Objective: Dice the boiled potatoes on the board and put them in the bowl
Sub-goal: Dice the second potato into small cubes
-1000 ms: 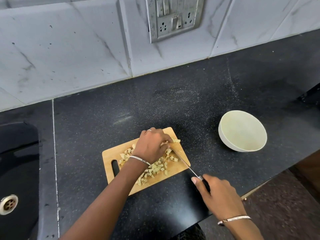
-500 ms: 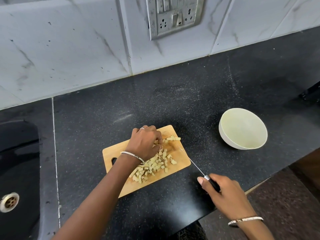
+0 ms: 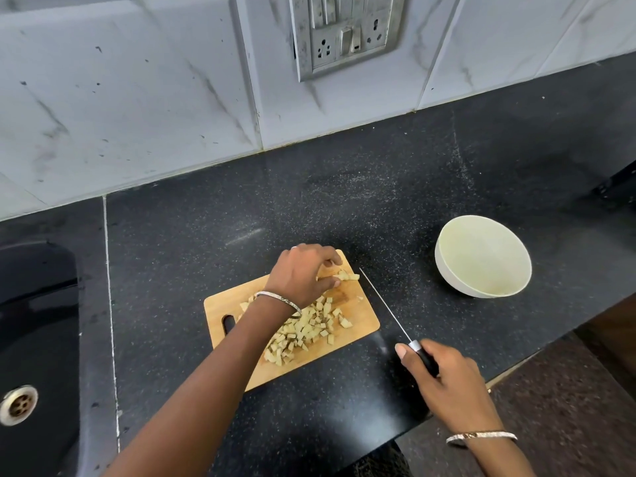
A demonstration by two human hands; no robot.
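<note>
The left hand (image 3: pixel 303 271) curls fingers and thumb around a potato strip (image 3: pixel 347 277) at the board's (image 3: pixel 227 304) far right corner, behind the diced potato (image 3: pixel 309 330). The right hand (image 3: pixel 444 380) grips the knife (image 3: pixel 415 346), its blade over the counter (image 3: pixel 344 201) between board and bowl (image 3: pixel 447 278).

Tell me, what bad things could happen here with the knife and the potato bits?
The knife in the right hand has its blade beside the board, close to the left hand; a careless move might nick a finger. The corner pieces that hand pinches sit at the board's edge and could tumble onto the counter. The bowl stands apart, so diced potato may spill on the way.
</note>
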